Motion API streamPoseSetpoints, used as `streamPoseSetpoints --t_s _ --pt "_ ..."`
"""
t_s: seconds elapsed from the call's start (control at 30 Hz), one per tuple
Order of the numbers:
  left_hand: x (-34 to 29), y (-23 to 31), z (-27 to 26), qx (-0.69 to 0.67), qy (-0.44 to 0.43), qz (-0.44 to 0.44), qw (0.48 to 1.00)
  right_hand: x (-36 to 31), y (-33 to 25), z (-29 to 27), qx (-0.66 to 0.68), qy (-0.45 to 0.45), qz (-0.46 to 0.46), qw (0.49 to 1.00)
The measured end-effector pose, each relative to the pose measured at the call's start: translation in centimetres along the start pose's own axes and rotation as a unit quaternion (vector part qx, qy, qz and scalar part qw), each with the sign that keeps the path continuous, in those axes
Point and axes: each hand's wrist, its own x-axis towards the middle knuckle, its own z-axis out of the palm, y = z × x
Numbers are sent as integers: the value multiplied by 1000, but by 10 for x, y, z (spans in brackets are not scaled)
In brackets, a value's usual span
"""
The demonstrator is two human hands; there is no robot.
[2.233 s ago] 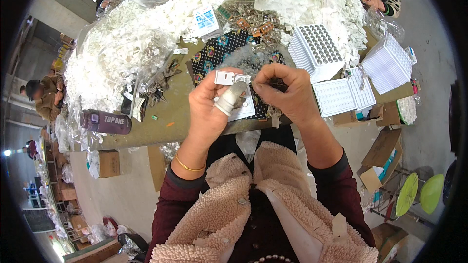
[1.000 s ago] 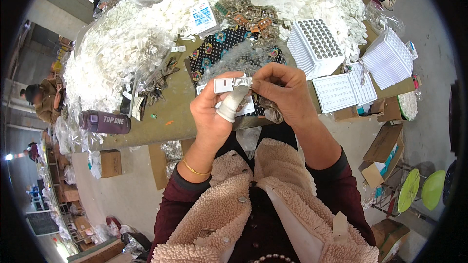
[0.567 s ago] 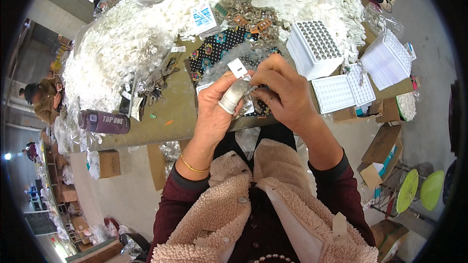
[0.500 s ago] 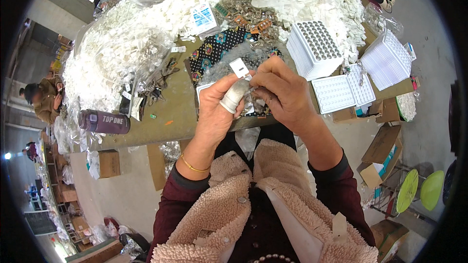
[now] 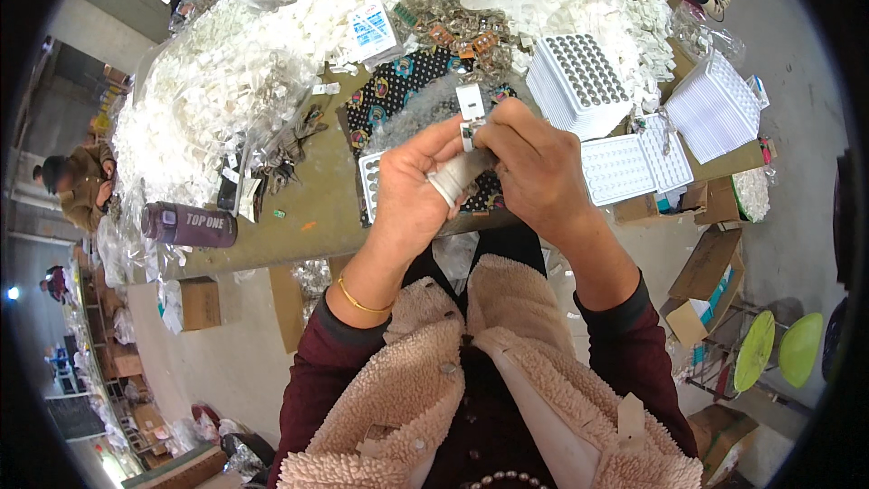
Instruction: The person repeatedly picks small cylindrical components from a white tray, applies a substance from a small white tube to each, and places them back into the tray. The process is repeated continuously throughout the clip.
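Note:
Above the table's near edge, my two hands meet at a small white plastic part point(image 5: 470, 101) with a dark slot. It stands upright, and a lower section with something metallic shows between the fingers. My left hand point(image 5: 409, 183) grips the part with thumb and fingers. A white covering point(image 5: 450, 179), smudged at its tip, wraps one left finger. My right hand point(image 5: 536, 172) is closed in a pinch against the part's lower right side; what its fingertips hold is hidden. Beneath the hands lies a dark patterned cloth point(image 5: 391, 95) with clear plastic and small pieces on it.
Heaps of white plastic parts point(image 5: 190, 127) cover the table's far side. Stacked trays point(image 5: 579, 81) of round metal pieces and white trays point(image 5: 715, 109) stand to the right. A purple bottle point(image 5: 190, 225) lies at left. Small metal parts point(image 5: 484, 23) sit behind the cloth. Co-workers point(image 5: 77, 186) are around.
The white part has moved up and to the right and turned from tilted to upright, showing its lower section. My left fingers have extended toward it; the right hand stays pinched beside it.

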Motion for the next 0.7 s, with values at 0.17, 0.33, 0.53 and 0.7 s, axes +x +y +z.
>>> streamPoseSetpoints --t_s 0.17,0.33,0.53,0.7 --pt "1 24 -19 -71 22 38 996 20 -15 8 73 56 -13 996" --pt "-14 53 -72 -44 92 125 987 21 -8 14 117 31 56 991" --pt "-52 57 -129 -13 186 102 977 -6 17 57 28 -125 89 988" --pt "-78 38 -143 -23 230 19 973 -21 24 80 -35 -196 117 973"
